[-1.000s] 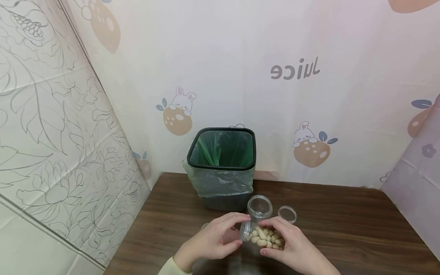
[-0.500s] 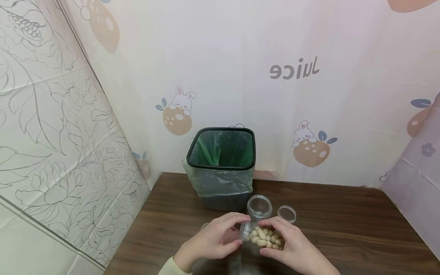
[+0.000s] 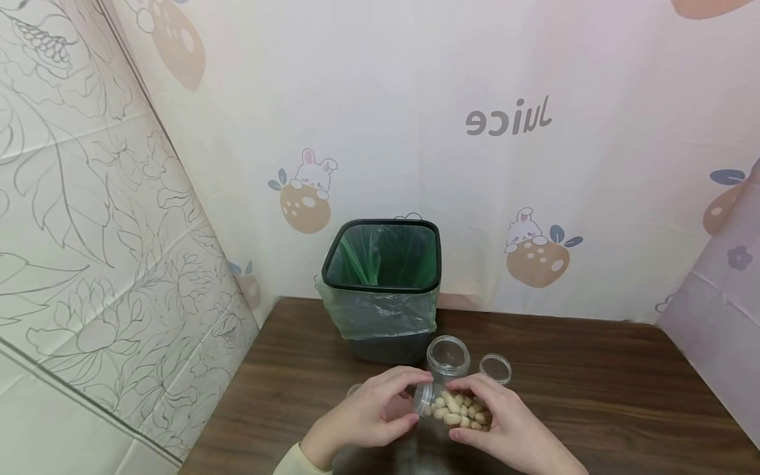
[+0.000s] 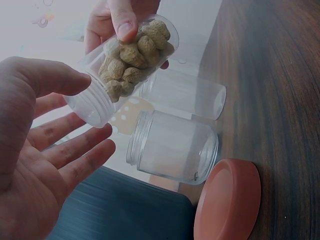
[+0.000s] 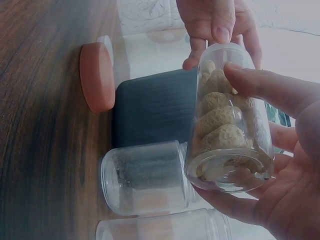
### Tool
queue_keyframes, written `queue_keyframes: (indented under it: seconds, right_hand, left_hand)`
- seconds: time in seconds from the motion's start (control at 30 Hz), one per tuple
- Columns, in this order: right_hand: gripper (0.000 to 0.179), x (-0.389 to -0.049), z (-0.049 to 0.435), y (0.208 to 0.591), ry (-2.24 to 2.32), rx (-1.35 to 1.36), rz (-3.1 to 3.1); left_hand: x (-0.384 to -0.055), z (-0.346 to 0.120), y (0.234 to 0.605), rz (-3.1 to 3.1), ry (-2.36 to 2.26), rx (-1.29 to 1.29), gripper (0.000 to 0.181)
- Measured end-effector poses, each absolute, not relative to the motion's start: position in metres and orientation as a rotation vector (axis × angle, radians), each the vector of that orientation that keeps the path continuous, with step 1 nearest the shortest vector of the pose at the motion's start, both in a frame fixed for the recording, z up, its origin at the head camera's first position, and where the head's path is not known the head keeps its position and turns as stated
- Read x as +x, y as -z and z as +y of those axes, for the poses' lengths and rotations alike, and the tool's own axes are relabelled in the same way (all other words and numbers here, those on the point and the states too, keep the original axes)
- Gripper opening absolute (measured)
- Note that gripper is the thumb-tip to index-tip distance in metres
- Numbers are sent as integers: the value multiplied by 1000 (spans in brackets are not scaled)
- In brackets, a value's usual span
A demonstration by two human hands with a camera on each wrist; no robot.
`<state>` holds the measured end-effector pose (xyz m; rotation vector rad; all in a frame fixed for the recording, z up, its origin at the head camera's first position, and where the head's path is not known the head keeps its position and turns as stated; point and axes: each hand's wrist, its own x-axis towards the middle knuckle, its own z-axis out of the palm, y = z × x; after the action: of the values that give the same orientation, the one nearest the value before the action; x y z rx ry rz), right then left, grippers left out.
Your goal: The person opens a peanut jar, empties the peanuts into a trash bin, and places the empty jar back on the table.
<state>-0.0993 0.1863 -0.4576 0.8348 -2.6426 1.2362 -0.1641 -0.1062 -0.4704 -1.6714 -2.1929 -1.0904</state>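
My right hand (image 3: 505,422) grips a clear jar of peanuts (image 3: 460,410), tilted nearly onto its side above the table. The jar's clear lid end (image 4: 92,105) points left. There my left hand (image 3: 380,409) pinches it with thumb and fingertips, the other fingers spread out below in the left wrist view. The right wrist view shows the peanuts (image 5: 220,117) through the jar wall, with the round base toward the camera. Behind the hands stand two clear open jars, a wide one (image 3: 448,356) and a slimmer one (image 3: 495,369).
A dark bin (image 3: 388,346) with a green liner bag (image 3: 380,316) stands at the back of the wooden table (image 3: 570,376). Near the bin is a coral-coloured round piece (image 4: 227,200), with a translucent disc (image 5: 106,47) beside it. Patterned curtains (image 3: 380,132) surround the table.
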Motion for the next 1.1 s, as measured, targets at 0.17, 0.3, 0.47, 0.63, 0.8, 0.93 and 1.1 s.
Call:
queue_keyframes:
  seconds: [0.17, 0.3, 0.47, 0.63, 0.8, 0.93, 1.1]
  right_hand:
    - [55, -99, 186, 458, -1231, 834, -2641]
    - [54, -98, 186, 458, -1219, 838, -2631]
    - [52, -98, 186, 458, -1209, 834, -2634]
    - [52, -98, 185, 456, -1223, 825, -2654]
    - [53, -98, 185, 456, -1222, 832, -2653]
    - [53, -99, 184, 456, -1212, 852, -2624]
    - [53, -99, 184, 458, -1198, 873, -2607]
  left_hand:
    - [-164, -106, 471, -2193, 1094, -1676, 63]
    - [-163, -105, 470, -2196, 1125, -1683, 62]
    - [-163, -106, 469, -2206, 1154, -1677, 62]
    - [-162, -107, 468, -2217, 1148, -1654, 62]
    - [-163, -108, 468, -2231, 1150, -1646, 62]
    - [-162, -107, 468, -2252, 1164, -1637, 59]
    - [-163, -108, 469, -2282, 1174, -1610, 54]
